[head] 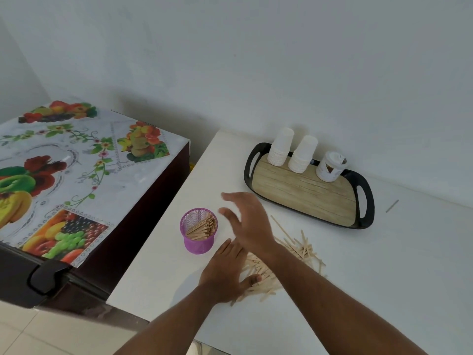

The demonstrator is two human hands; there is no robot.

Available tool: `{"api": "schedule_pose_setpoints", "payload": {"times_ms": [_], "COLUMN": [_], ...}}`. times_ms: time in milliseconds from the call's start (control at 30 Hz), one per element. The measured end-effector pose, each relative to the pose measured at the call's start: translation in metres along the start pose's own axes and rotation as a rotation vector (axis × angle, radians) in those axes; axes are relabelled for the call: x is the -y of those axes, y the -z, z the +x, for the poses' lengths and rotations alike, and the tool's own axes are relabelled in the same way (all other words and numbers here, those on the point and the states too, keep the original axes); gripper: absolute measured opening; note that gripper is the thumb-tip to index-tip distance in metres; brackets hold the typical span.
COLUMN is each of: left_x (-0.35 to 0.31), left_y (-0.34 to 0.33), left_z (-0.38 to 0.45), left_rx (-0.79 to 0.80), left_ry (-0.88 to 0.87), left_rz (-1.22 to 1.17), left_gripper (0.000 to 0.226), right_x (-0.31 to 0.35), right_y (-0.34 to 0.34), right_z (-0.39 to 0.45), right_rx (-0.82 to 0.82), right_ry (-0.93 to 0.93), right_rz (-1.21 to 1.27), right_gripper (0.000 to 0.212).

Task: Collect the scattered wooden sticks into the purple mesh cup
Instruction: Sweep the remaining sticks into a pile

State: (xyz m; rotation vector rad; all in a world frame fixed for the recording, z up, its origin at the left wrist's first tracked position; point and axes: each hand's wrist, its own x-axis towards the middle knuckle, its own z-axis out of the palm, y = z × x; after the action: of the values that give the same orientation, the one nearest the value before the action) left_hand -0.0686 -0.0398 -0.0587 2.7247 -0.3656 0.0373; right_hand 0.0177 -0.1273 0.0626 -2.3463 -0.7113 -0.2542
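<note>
A purple mesh cup (199, 230) is standing upright on the white table (384, 265), near the table's left edge. It is already holding a bundle of wooden sticks, which are leaning toward its right side. Just to the right of the cup, a loose pile of sticks (302, 248) is lying scattered on the table, spreading from under the hands out toward the right.

The left hand (225, 272) is resting palm down at the left end of the pile, fingers spread, its thumb lying on some sticks; nothing is being pinched that can be seen. The right hand (249, 221) is hovering above the table between the cup and the pile, fingers open and slightly blurred, holding nothing.

Farther back, a black tray (363, 201) with a wood-look floor is sitting near the wall. It is carrying two stacks of white paper cups (280, 147) turned upside down and a small white jar (330, 166) beside them. One single stick (392, 206) is lying well apart, to the right of the tray.

To the left of the table, a dark cabinet is wearing a fruit-printed cover (76, 170).
</note>
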Motion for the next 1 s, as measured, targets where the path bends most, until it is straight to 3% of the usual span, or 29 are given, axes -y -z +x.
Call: {"api": "schedule_pose_setpoints", "payload": {"times_ms": [200,400,500,633,767,867,1000], "left_x": [0.005,0.005,0.005,0.002,-0.011,-0.032,-0.055], "left_y": [-0.005,-0.001,-0.001,-0.001,0.000,-0.004,-0.012], "left_z": [0.002,0.003,0.004,0.008,0.022,0.033,0.040], "left_rx": [0.074,0.073,0.070,0.076,0.115,0.186,0.199], "left_ry": [-0.036,-0.075,-0.070,-0.022,-0.029,-0.052,-0.059], "left_rz": [0.022,0.020,0.007,-0.084,-0.081,-0.036,0.024], "left_gripper": [0.094,0.096,0.093,0.089,0.091,0.093,0.093], "right_x": [-0.074,-0.132,-0.139,-0.139,-0.154,-0.166,-0.169], "right_y": [0.026,0.036,0.032,0.041,0.059,0.064,0.057], "right_z": [-0.040,-0.085,-0.109,-0.130,-0.129,-0.135,-0.157], "right_rx": [-0.019,0.370,0.462,0.380,0.204,0.291,0.373], "right_ry": [-0.270,-0.425,-0.359,-0.288,-0.367,-0.447,-0.339], "right_rz": [-0.096,-0.343,-0.347,-0.192,-0.269,-0.265,-0.261], "right_gripper": [0.033,0.069,0.072,0.080,0.072,0.070,0.067]}}
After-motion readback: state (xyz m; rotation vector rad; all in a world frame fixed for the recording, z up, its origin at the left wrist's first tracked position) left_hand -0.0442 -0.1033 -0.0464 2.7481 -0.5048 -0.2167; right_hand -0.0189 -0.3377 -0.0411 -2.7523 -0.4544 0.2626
